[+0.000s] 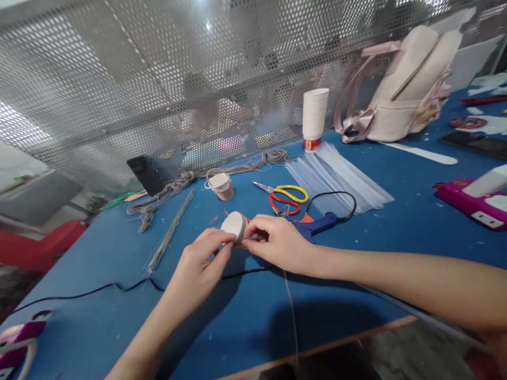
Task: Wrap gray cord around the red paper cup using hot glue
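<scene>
A small paper cup point(231, 224) is tilted on its side over the table, its pale round end facing up and left. Grey cord is wrapped round that end, and a little red shows behind my fingers. My left hand point(202, 266) pinches the cup's near edge between thumb and fingers. On the cup's right side, my right hand point(279, 245) is closed with its fingertips on the cord, which they largely hide. A loose length of cord point(292, 311) runs from below my right hand to the table's front edge. Just behind that hand lies a blue glue gun point(317, 226).
Beyond the hands are scissors point(291, 195), a cord-wrapped cup point(222, 186), grey cord bundles point(182, 182), clear strips point(336, 177), stacked paper cups point(315, 113) and a pink backpack point(407, 89). A black cable point(106, 286) crosses the blue table. A purple power strip point(471, 203) lies right.
</scene>
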Tool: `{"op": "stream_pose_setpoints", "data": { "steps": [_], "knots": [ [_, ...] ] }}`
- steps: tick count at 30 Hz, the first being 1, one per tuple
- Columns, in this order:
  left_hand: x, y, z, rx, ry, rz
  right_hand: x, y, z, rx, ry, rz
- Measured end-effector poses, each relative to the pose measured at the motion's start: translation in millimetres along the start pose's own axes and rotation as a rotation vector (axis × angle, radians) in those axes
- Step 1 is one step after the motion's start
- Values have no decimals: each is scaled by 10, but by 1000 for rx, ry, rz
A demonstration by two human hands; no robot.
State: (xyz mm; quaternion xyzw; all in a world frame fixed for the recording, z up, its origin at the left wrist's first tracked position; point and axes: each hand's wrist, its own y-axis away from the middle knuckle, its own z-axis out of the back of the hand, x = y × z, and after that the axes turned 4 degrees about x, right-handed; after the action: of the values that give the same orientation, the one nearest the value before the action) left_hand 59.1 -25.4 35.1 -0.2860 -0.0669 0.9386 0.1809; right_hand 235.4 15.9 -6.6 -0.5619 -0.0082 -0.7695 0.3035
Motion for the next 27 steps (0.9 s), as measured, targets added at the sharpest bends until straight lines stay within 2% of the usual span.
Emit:
{"op": "stream_pose_setpoints", "data": {
  "steps": [4, 12, 17, 27],
  "knots": [
    [-36, -3, 0, 36, 17, 71, 15, 12, -1, 9, 21, -1],
    [-62, -18, -24, 16, 159, 166, -19, 36, -11, 1, -28, -14],
    [-55, -5, -57, -5, 213, 164, -7, 53, 20, 3, -33, -23],
    [-25, 0, -99, -38, 186, 150, 39, 99, 28, -22, 11, 1]
  ]
}}
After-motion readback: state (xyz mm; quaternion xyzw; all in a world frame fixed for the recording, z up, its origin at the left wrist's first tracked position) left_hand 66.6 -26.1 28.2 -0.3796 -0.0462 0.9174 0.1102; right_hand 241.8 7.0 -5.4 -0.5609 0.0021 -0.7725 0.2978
